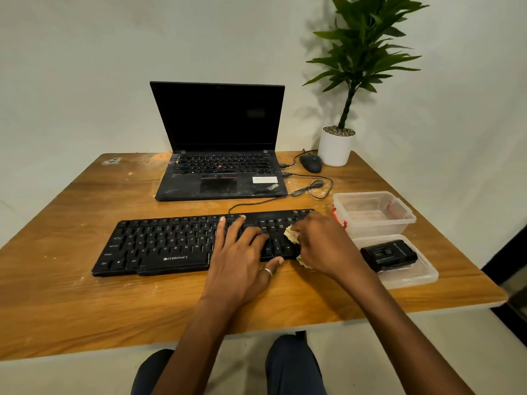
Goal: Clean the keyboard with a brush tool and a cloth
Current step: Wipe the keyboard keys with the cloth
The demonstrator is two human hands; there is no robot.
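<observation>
Evidently the left hand (242, 252) lies flat, fingers (221, 232) spread, steadying the keyboard (159, 246) while the right hand (322, 246) grips a bunched cloth (291, 234) to wipe its right-hand keys.

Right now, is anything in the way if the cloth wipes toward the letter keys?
Yes. The left hand rests flat on the keyboard, just left of the cloth that the right hand holds.
</observation>
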